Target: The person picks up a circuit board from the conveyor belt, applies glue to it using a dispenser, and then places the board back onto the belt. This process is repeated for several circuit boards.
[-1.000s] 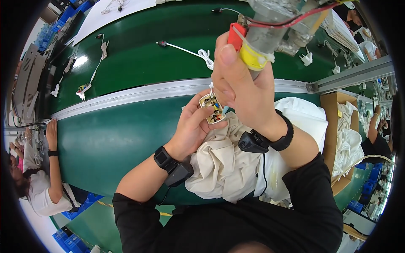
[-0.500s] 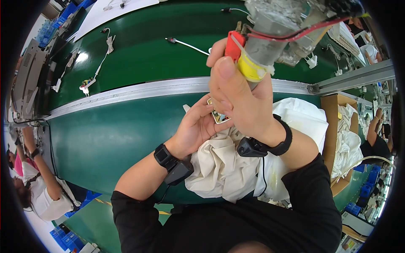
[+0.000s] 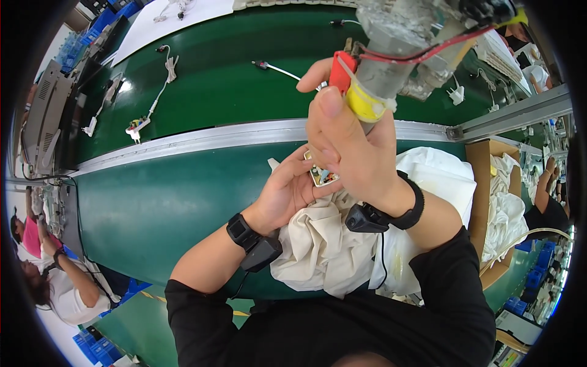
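Two hands, one casing and one tool meet above the desk (image 3: pixel 153 208). The left hand (image 3: pixel 282 191) holds the single open plug casing (image 3: pixel 323 177), fingers curled round its edges; the right hand (image 3: pixel 361 147) is closed round one grey cylindrical tool (image 3: pixel 385 76), which carries one red switch (image 3: pixel 343 73) and one yellow band (image 3: pixel 365 105). The casing sits just below the right hand, over one crumpled beige cloth (image 3: pixel 324 244). It is small, shallow and white-rimmed, packed with tiny multicoloured parts; the right hand's fingers hide some of it. Two black wrist devices are worn, one per arm. One cardboard box (image 3: pixel 478 202) stands at right. Beyond one metal rail (image 3: pixel 183 151) lie one plug with exposed parts (image 3: pixel 138 127) and at least two black-tipped cables (image 3: pixel 262 65).
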`<action>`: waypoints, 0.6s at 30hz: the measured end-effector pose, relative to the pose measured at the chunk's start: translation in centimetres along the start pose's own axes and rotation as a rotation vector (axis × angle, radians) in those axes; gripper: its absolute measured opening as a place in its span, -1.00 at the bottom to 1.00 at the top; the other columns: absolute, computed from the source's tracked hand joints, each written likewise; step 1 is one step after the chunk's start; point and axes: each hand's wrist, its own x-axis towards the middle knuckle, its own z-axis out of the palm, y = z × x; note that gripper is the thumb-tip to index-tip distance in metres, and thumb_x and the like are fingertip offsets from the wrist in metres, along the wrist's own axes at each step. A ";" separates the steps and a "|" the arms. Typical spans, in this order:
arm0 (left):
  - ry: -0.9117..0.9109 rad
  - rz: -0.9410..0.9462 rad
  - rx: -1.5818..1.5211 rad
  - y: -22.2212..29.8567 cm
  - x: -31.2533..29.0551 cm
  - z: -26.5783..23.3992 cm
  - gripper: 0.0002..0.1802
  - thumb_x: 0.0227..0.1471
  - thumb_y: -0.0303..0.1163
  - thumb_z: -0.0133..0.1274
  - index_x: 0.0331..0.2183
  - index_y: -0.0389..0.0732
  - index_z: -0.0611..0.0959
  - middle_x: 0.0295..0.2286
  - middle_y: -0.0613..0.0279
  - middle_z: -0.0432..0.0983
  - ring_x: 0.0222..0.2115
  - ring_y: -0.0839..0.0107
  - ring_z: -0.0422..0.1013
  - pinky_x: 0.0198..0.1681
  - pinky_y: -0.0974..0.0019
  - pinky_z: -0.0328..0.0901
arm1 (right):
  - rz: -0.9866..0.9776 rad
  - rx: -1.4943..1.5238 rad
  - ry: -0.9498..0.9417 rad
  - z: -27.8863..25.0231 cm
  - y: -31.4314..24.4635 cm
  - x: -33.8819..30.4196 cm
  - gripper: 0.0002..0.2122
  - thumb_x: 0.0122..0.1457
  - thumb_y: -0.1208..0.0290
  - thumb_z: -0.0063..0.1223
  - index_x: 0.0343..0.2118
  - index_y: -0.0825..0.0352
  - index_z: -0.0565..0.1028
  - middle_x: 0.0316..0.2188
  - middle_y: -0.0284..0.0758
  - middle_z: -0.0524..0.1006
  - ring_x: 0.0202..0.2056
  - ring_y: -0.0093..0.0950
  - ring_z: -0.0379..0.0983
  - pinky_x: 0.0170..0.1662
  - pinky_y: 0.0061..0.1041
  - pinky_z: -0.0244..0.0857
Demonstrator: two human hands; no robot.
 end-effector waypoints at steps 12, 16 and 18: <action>-0.102 0.194 0.250 4.7 3.7 1.9 -0.63 0.10 -0.37 -0.20 -0.04 -0.25 0.31 -0.16 0.20 0.37 -0.20 0.40 0.39 -0.16 0.33 0.34 | -0.006 0.058 -0.069 -0.2 -0.7 -0.9 -0.72 0.23 0.21 -0.17 -0.23 0.37 0.25 -0.77 -0.53 0.17 -0.77 -0.79 0.01 -0.71 -0.74 -0.09; 0.061 0.541 0.881 6.4 8.3 5.1 -0.62 0.08 -0.31 -0.13 -0.08 -0.29 0.35 -0.21 0.14 0.41 -0.23 0.34 0.39 -0.19 0.30 0.33 | 0.101 0.094 -0.039 -1.2 -1.0 -1.6 -0.73 0.23 0.22 -0.17 -0.24 0.37 0.25 -0.77 -0.52 0.16 -0.78 -0.77 0.00 -0.72 -0.73 -0.09; 0.053 0.628 1.198 7.7 10.8 7.0 -0.59 0.05 -0.30 -0.09 -0.09 -0.31 0.35 -0.22 0.06 0.42 -0.24 0.27 0.39 -0.19 0.27 0.33 | 0.100 0.096 -0.043 -1.4 -1.4 -1.6 -0.73 0.23 0.22 -0.16 -0.24 0.37 0.25 -0.77 -0.52 0.16 -0.78 -0.77 0.00 -0.72 -0.73 -0.09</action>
